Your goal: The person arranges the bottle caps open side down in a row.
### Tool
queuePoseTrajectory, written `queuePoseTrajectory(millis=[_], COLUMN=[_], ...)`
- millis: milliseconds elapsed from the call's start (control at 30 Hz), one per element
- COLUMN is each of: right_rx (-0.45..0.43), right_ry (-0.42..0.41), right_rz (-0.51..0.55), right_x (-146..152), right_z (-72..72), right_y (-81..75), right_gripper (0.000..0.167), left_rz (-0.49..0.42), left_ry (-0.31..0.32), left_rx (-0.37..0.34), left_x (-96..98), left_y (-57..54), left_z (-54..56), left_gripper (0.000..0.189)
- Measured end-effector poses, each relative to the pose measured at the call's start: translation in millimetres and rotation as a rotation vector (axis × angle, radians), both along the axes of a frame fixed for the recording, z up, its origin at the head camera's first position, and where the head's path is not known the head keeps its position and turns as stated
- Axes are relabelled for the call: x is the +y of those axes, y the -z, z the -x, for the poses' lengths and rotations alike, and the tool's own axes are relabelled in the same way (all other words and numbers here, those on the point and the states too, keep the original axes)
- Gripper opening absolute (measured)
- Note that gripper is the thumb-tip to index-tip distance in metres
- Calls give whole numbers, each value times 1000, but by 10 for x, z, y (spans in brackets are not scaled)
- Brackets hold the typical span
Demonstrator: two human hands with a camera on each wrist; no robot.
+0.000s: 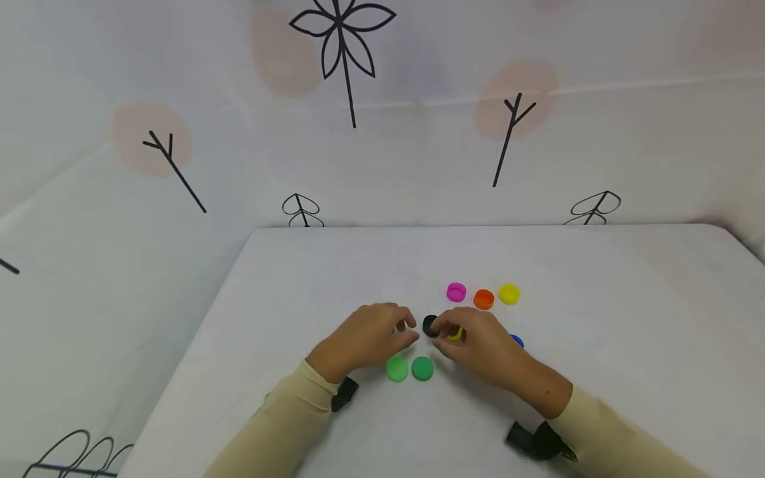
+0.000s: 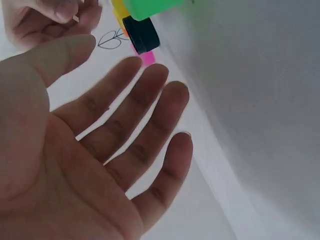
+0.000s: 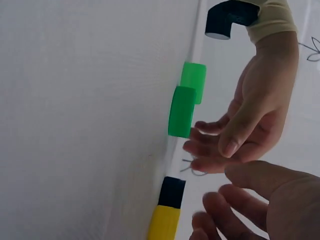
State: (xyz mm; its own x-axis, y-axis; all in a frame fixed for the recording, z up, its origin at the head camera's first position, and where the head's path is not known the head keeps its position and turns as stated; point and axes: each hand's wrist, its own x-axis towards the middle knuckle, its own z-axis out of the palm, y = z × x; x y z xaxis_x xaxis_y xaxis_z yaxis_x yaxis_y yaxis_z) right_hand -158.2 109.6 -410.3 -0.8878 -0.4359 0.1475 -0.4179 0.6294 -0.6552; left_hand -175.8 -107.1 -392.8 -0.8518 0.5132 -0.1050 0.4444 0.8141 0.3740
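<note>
In the head view my left hand (image 1: 366, 337) hovers over the table's middle, its fingers loosely bent and holding nothing. My right hand (image 1: 481, 345) faces it from the right. A black bottle cap (image 1: 428, 325) lies between the two hands, with a yellow cap (image 1: 455, 334) beside it, partly hidden behind the right fingers. The right wrist view shows those fingers (image 3: 227, 212) relaxed and apart from both caps. Just below the hands sit a light green cap (image 1: 397, 368) and a darker green cap (image 1: 422, 368), side by side.
Behind the hands lie pink (image 1: 456, 292), orange (image 1: 483, 299) and yellow (image 1: 509, 293) caps in a row. A blue cap (image 1: 517, 340) peeks out past the right hand. Black devices (image 1: 344, 394) sit at both wrists. A patterned cloth (image 1: 412, 159) hangs behind the white table (image 1: 311, 265).
</note>
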Motion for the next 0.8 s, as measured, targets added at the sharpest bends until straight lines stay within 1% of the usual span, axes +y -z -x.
queuePoseTrajectory(millis=[100, 200, 300, 433, 633, 800], right_rx=[57, 75, 63, 21, -20, -27], right_ry=[41, 53, 44, 26, 10, -4], right_rz=[-20, -57, -96, -131, -150, -156], right_x=[24, 45, 69, 86, 78, 72], right_z=[42, 77, 102, 131, 154, 162], right_y=[14, 26, 31, 43, 60, 62], right_gripper=[27, 35, 42, 46, 43, 39], left_rz=[15, 25, 27, 39, 83, 104], left_ry=[-10, -13, -10, -7, 5, 17], left_rx=[-3, -11, -10, -7, 6, 17], left_x=[58, 85, 96, 106, 111, 109], left_y=[11, 25, 33, 40, 68, 94], left_z=[37, 47, 48, 46, 35, 29], left_gripper=[30, 33, 35, 37, 40, 40])
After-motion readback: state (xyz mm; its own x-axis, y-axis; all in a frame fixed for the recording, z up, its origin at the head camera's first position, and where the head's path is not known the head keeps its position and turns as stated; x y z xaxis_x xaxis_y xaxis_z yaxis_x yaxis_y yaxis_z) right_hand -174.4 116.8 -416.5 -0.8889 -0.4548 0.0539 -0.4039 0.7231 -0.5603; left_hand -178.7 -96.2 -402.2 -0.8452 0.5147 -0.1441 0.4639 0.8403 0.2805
